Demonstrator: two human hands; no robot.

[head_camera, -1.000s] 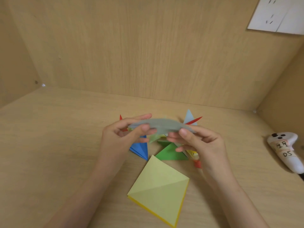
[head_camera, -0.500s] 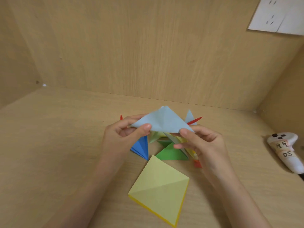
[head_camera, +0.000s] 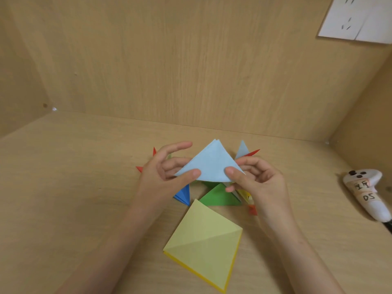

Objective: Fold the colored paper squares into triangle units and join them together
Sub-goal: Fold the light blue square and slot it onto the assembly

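1 light wooden tabletop [head_camera: 74, 198] carries 1 pale-yellow creased paper square [head_camera: 203, 240] nearest the person, 1 white labelled controller [head_camera: 367, 194] far right, 1 green paper triangle [head_camera: 220, 196] and 1 dark-blue folded paper unit [head_camera: 183, 195]. 1 light-blue folded paper triangle [head_camera: 210, 164] is held above that pile: left hand [head_camera: 163, 177] thumb & fingers pinch its left corner w/ index raised clear, right hand [head_camera: 261, 183] fingers pinch its right corner. Vs 0.5 s ago: the triangle stands taller and the left index has lifted off.

surface: wooden desk [head_camera: 74, 187] | on it: yellow square [head_camera: 203, 242] | green triangle [head_camera: 218, 197] | blue unit [head_camera: 183, 195] | white controller [head_camera: 367, 194]
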